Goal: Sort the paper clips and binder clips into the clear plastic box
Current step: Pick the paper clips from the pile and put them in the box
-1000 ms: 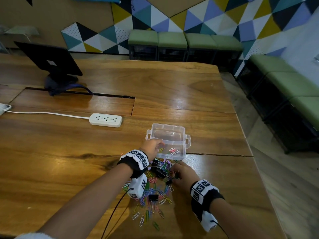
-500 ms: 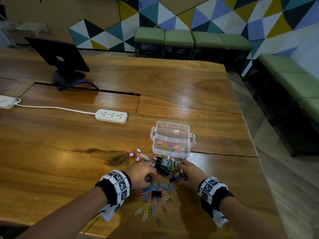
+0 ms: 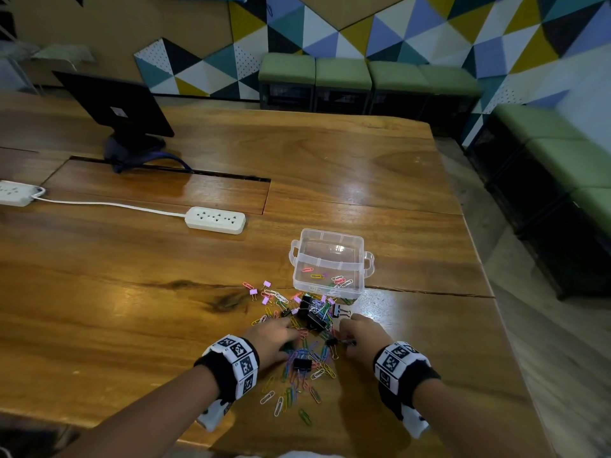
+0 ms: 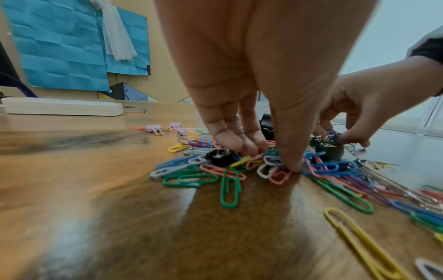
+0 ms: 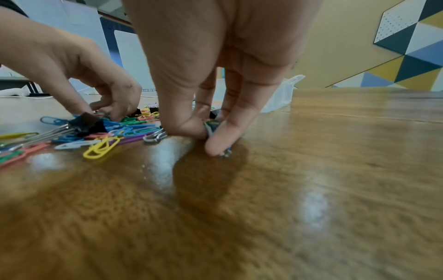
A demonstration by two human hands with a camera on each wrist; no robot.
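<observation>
the left hand (image 3: 274,338) had come back from the box (image 3: 330,290) to the heap of clips (image 3: 307,345) on the worktop (image 3: 132,309), on the near side of the box. a second before, it had been at the box's near rim. now its grip was pressed down into the heap, thumb and fingertips (image 4: 249,145) closing on coloured paper clips (image 4: 230,187), though the views did not settle whether any clip was truly caught. judging by this, one drop was done and the next pickup was starting.

the right hand (image 3: 360,335) had stayed at the heap's right edge, near side of the box. its grip pinched something small between thumb and forefinger against the wood; wire loops (image 5: 155,137) beside the thumb suggested a binder clip (image 3: 332,342), but the piece itself was mostly hidden.

the box stood open just beyond the heap, with only a few paper clips in its near compartment and its far compartment apparently bare. most clips still lay loose, including black binder clips (image 3: 310,312) just in front of the box and small pink ones (image 3: 261,292) to its left, so the sorting looked barely begun.
</observation>
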